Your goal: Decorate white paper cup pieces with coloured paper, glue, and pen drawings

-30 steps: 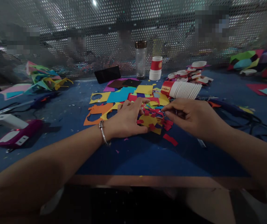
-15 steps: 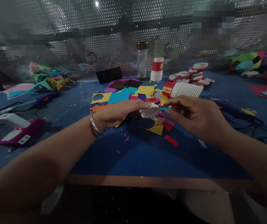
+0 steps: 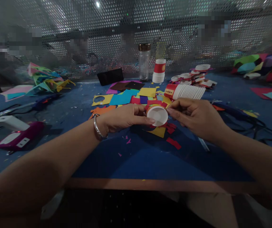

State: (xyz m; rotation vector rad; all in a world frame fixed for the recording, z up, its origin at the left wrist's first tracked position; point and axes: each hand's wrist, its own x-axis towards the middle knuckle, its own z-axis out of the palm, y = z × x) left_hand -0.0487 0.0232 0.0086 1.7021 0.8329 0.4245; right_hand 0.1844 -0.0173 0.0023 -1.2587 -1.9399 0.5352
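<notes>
My left hand has its thumb and fingers closed on a short white paper cup piece, perhaps a cut cup base, whose round white face is turned toward me. A bit of red and yellow shows behind its upper edge. At the right edge of the same piece, my right hand pinches with thumb and forefinger. Beneath both hands lie red paper scraps and a yellow sheet with a cut-out. Just beyond the right hand rests a tipped stack of paper cups.
Behind are a glass bottle, an upright cup stack, a dark phone-like slab and cut cup pieces. Coloured paper covers the middle. Corded tools and a purple power strip sit left; another corded tool lies right.
The paper cup piece has turned so that its round face now points at me. My right fingers have come in to its right edge; before, they were apart from it.
</notes>
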